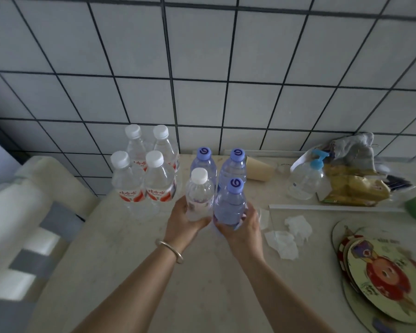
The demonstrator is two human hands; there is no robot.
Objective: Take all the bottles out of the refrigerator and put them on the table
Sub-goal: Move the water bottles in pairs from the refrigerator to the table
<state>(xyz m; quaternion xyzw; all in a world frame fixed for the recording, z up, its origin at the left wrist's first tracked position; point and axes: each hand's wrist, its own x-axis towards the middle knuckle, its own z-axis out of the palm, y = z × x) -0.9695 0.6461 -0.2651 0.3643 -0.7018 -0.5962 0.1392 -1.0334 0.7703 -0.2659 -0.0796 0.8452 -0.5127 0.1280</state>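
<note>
My left hand (184,222) grips a clear white-capped bottle (199,192) around its lower body. My right hand (241,233) grips a blue-capped bottle (231,200) the same way, right beside it. Both bottles stand upright, low over the pale table (154,272); whether their bases touch it is hidden by my hands. Just behind them stand two more blue-capped bottles (234,164). To the left, several white-capped bottles with red labels (142,174) stand in a tight group near the tiled wall. The refrigerator is not in view.
A paper cup (258,168) lies on its side behind the blue bottles. A pump bottle (305,179), yellow packets (353,188) and crumpled tissues (291,234) sit to the right. Round printed mats (382,280) lie at the right edge. A cushioned seat (34,212) is at left.
</note>
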